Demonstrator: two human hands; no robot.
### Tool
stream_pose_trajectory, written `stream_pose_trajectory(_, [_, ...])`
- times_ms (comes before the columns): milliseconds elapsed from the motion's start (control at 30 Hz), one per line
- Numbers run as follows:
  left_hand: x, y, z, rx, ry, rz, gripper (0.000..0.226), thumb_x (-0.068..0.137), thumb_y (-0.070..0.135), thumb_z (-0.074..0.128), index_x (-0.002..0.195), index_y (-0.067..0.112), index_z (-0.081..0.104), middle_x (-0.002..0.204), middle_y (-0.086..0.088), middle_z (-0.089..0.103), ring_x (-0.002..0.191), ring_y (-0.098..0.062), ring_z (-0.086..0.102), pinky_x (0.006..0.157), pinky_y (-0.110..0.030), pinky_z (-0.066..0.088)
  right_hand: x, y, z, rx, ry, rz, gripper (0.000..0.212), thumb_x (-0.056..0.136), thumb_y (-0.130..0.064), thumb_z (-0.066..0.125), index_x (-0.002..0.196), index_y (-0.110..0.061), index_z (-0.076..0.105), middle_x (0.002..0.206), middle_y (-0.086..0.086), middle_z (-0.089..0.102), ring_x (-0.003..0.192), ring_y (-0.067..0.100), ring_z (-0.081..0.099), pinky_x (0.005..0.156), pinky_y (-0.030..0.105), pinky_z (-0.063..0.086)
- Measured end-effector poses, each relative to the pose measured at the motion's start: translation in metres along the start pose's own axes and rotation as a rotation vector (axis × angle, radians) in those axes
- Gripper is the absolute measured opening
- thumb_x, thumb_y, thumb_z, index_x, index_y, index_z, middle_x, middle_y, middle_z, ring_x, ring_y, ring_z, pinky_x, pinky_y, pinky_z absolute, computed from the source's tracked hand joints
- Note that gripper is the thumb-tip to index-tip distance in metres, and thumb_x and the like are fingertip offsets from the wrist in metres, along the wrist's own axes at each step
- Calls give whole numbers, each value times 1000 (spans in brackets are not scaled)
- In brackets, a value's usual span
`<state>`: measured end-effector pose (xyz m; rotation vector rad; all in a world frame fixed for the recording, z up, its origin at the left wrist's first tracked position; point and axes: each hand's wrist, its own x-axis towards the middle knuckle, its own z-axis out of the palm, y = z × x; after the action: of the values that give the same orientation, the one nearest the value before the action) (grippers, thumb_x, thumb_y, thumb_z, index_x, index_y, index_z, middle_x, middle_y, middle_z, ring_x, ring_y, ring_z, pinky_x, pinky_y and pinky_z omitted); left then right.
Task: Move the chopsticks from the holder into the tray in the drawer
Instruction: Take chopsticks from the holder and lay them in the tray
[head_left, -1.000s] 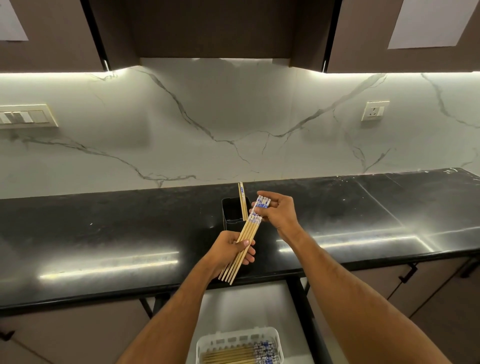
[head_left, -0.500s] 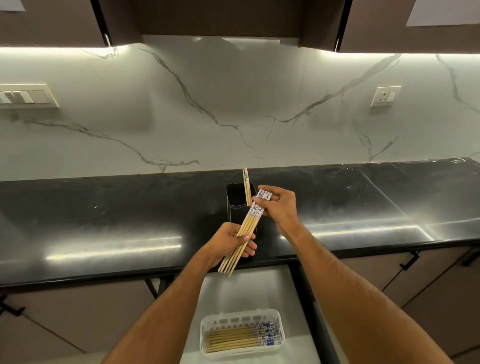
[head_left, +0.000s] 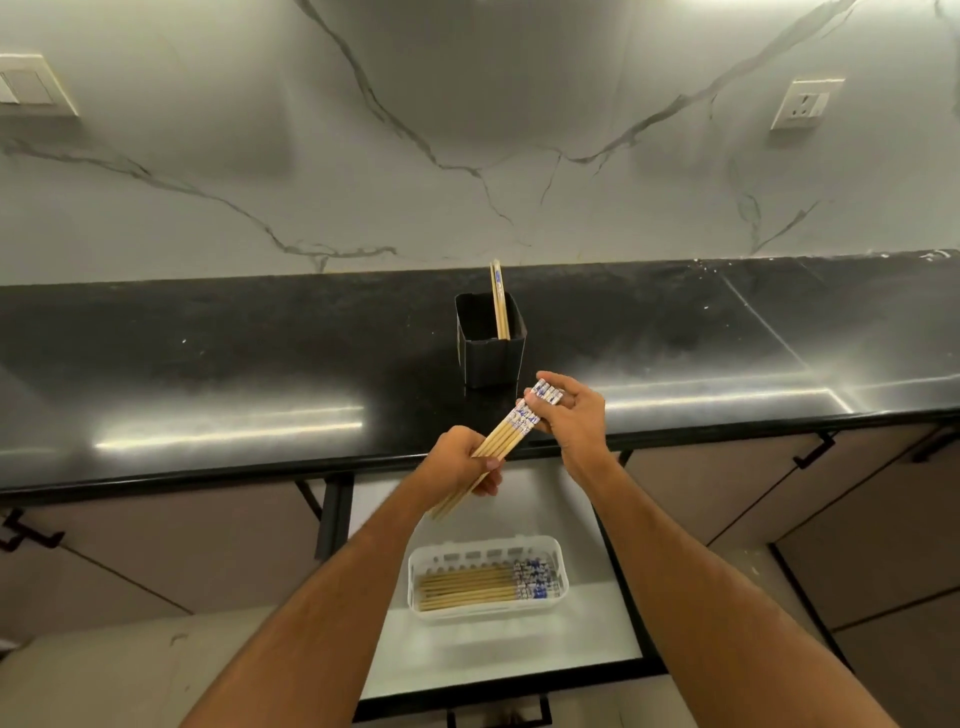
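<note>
A bundle of several wooden chopsticks (head_left: 506, 435) with blue-and-white tops slants between my hands above the counter's front edge. My left hand (head_left: 460, 462) grips the lower, plain part. My right hand (head_left: 574, 415) pinches the patterned tops. Behind them a black square holder (head_left: 491, 353) stands on the counter with two chopsticks (head_left: 498, 301) leaning in it. Below, the open drawer (head_left: 498, 644) holds a white plastic tray (head_left: 558, 558) with several chopsticks (head_left: 467, 587) lying flat, patterned ends to the right.
The black counter (head_left: 208, 358) runs left to right under a marble backsplash. A wall socket (head_left: 802, 104) sits at the upper right and a switch plate (head_left: 31, 85) at the upper left. Closed cabinet doors with black handles (head_left: 813, 452) flank the drawer.
Both hands have come down and toward me with the bundle, away from the holder and nearer the drawer. The view has tilted down, so more of the tray shows.
</note>
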<state>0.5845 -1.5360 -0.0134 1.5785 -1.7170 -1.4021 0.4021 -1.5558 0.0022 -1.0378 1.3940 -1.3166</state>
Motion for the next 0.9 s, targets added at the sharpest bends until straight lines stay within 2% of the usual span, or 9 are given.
stream_pose_trajectory(100, [-3,-18,10,245,20,-25,17,98,14,61,108,3,70,91,-15,76,79,-24,76,79,-36,63,-8,25,-11,-396,53,-164,58,86,-18,80,138,-9,57,123,2,65,109,13,65,94,27,54])
stream_pose_trajectory(167, [-4,-35,16,440,18,-19,14,96,14,62,105,7,70,91,-14,75,82,-25,74,83,-38,62,-13,42,-17,-693,48,-417,54,86,-18,79,135,-5,60,127,6,64,117,17,60,101,28,46])
stream_pose_trajectory(200, [-5,-42,21,527,17,-1,14,95,15,63,105,9,71,92,-11,73,83,-25,72,84,-38,61,-18,51,-19,-797,-18,-537,48,87,-15,79,131,-3,63,126,10,67,118,21,61,104,32,47])
stream_pose_trajectory(267, [-4,-60,31,654,7,23,11,94,17,63,103,15,69,95,-6,69,86,-22,67,84,-36,58,-25,68,-19,-938,-278,-643,39,89,-13,75,125,-2,66,119,15,70,113,26,66,101,40,54])
stream_pose_trajectory(333, [-2,-76,43,731,-9,27,10,94,17,64,103,18,67,97,-4,67,87,-21,64,85,-35,57,-32,86,-15,-1126,-553,-588,31,94,-16,69,123,-8,67,113,11,71,104,23,68,95,36,56])
stream_pose_trajectory(433, [1,-97,59,824,-36,43,15,92,13,67,105,18,67,100,-5,70,88,-23,66,84,-37,58,-36,114,-12,-1337,-734,-467,20,95,-18,69,114,-14,67,106,5,70,93,20,68,85,32,58])
stream_pose_trajectory(567, [3,-118,71,920,-53,73,21,91,2,62,108,14,64,101,-9,71,90,-29,68,80,-41,59,-38,137,-14,-1463,-789,-331,17,92,-16,71,109,-15,67,101,5,71,86,20,66,80,33,58])
stream_pose_trajectory(667, [1,-132,81,941,-48,78,28,89,-4,58,111,14,61,105,-10,71,93,-31,68,78,-40,56,-37,150,-13,-1519,-800,-310,15,92,-13,70,107,-15,67,100,7,72,84,22,67,79,36,59])
stream_pose_trajectory(900, [-7,-168,94,943,-41,23,44,86,1,69,126,16,59,121,-8,70,106,-26,69,92,-35,55,-47,183,-23,-1563,-779,-361,25,93,-13,65,117,-18,67,111,6,74,96,27,72,86,38,59])
